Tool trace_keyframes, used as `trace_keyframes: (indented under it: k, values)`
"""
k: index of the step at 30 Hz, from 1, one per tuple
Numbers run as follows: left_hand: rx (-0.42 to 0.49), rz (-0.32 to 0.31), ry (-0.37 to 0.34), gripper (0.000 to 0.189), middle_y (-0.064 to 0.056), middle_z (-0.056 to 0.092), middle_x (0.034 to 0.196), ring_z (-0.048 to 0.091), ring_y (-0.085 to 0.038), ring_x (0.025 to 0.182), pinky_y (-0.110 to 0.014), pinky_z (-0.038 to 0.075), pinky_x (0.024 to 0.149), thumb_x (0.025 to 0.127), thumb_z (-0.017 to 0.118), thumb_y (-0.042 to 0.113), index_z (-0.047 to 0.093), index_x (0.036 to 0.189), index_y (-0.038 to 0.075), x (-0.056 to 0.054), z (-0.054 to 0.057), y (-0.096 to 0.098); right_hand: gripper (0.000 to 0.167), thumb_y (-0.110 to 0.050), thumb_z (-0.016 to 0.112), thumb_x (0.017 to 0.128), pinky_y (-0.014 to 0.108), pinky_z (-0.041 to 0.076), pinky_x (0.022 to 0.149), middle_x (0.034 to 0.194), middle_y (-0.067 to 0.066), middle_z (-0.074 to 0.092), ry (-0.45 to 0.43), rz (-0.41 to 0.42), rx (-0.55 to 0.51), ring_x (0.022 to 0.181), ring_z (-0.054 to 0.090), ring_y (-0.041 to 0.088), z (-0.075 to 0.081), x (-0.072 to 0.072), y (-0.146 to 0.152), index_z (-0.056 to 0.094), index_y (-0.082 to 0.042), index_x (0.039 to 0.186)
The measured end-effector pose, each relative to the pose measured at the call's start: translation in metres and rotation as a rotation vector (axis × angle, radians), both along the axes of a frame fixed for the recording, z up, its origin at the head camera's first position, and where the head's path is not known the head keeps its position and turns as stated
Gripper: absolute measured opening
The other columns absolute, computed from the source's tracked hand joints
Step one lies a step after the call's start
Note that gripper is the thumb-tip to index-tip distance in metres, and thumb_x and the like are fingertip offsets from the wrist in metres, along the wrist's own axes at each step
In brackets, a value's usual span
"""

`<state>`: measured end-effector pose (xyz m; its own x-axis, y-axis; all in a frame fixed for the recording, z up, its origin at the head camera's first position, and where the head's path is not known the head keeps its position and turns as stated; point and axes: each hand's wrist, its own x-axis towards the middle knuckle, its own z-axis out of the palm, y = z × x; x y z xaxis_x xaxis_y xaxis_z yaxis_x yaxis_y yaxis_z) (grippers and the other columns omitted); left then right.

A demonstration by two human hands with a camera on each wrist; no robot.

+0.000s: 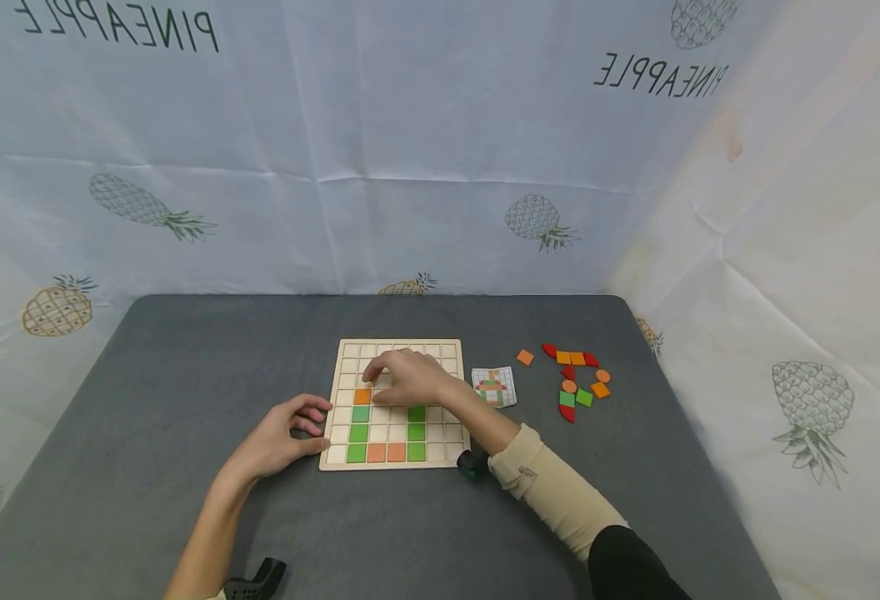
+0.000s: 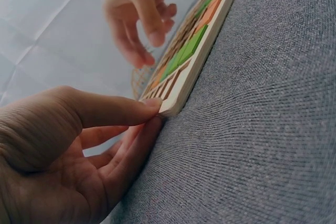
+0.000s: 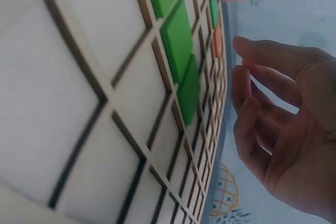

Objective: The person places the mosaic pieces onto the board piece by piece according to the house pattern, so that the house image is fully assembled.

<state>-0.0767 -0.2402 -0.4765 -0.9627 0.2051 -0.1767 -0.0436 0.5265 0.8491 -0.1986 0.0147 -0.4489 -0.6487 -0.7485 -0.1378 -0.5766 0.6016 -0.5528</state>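
A wooden grid board (image 1: pixel 341 364) lies on the dark table, with green and orange square tiles set in some of its cells. At its near left corner my left hand (image 1: pixel 281 439) pinches the edge; the left wrist view shows the thumb (image 2: pixel 123 109) on the rim and a finger against the side. Over the middle of the board hovers my right hand (image 1: pixel 410 379), fingers bent loosely and apart from the thumb. No piece shows between them in the right wrist view. An orange tile (image 1: pixel 362 397) sits in the left column of tiles, above a green tile (image 1: pixel 361 414).
Right of the board lies a printed pattern card (image 1: pixel 506 385). Farther right are loose pieces: an orange square (image 1: pixel 525 357), red quarter-rounds (image 1: pixel 567 413), orange discs (image 1: pixel 602 376) and green squares (image 1: pixel 583 397). A dark round object (image 1: pixel 472 465) is by the right forearm. A patterned curtain (image 1: pixel 440 233) hangs behind the table.
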Motion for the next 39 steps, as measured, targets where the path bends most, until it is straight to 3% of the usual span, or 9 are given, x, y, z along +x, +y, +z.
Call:
trace_keyframes:
  k: [5, 9, 12, 18, 26, 39]
  values:
    - [0.001, 0.008, -0.005, 0.056, -0.018, 0.063, 0.120, 0.063, -0.018, 0.096, -0.025, 0.053, 0.077, 0.090, 0.086, 0.006, 0.060, 0.139, -0.004, 0.001, -0.001, 0.001, 0.034, -0.024, 0.080, 0.099, 0.040, 0.058, 0.098, 0.130, 0.001, 0.078, -0.017, -0.028, -0.049, 0.107, 0.075, 0.018, 0.006, -0.003, 0.018, 0.077, -0.015, 0.132]
    - [0.003, 0.002, 0.004, 0.056, -0.019, 0.063, 0.120, 0.063, -0.018, 0.096, -0.025, 0.053, 0.077, 0.090, 0.086, 0.005, 0.060, 0.139, -0.004, 0.001, 0.000, 0.000, 0.034, -0.022, 0.080, 0.099, 0.034, 0.058, 0.089, 0.129, 0.004, 0.078, -0.034, -0.047, -0.088, 0.088, 0.074, 0.012, 0.010, -0.007, 0.038, 0.076, -0.012, 0.132]
    - [0.004, -0.004, 0.008, 0.056, -0.019, 0.063, 0.121, 0.064, -0.018, 0.097, -0.025, 0.053, 0.077, 0.091, 0.086, 0.005, 0.060, 0.139, -0.005, 0.001, 0.000, -0.001, 0.034, -0.022, 0.080, 0.099, 0.029, 0.057, 0.080, 0.128, 0.005, 0.078, -0.042, -0.069, -0.105, 0.084, 0.074, 0.009, 0.012, -0.010, 0.055, 0.076, -0.012, 0.132]
    - [0.015, -0.005, -0.002, 0.055, -0.019, 0.063, 0.120, 0.064, -0.018, 0.097, -0.025, 0.053, 0.078, 0.091, 0.086, 0.006, 0.061, 0.139, -0.004, 0.001, 0.001, -0.001, 0.036, -0.023, 0.079, 0.100, 0.026, 0.056, 0.072, 0.130, 0.010, 0.077, -0.073, -0.122, -0.128, 0.084, 0.076, 0.015, 0.015, -0.012, 0.085, 0.075, -0.009, 0.133]
    - [0.009, -0.004, -0.006, 0.055, -0.019, 0.063, 0.120, 0.064, -0.017, 0.096, -0.024, 0.054, 0.079, 0.091, 0.086, 0.007, 0.061, 0.139, -0.003, 0.001, 0.001, 0.000, 0.036, -0.019, 0.080, 0.099, 0.026, 0.051, 0.061, 0.126, 0.017, 0.077, -0.062, -0.175, -0.174, 0.061, 0.061, 0.010, 0.013, -0.016, 0.120, 0.075, -0.003, 0.131]
    - [0.015, -0.016, 0.005, 0.056, -0.020, 0.063, 0.121, 0.064, -0.017, 0.096, -0.025, 0.054, 0.078, 0.092, 0.086, 0.006, 0.059, 0.140, -0.005, 0.001, 0.000, -0.002, 0.039, -0.017, 0.081, 0.098, 0.027, 0.043, 0.054, 0.131, 0.024, 0.074, -0.049, -0.271, -0.227, 0.052, 0.049, 0.011, 0.017, -0.015, 0.175, 0.073, 0.000, 0.132]
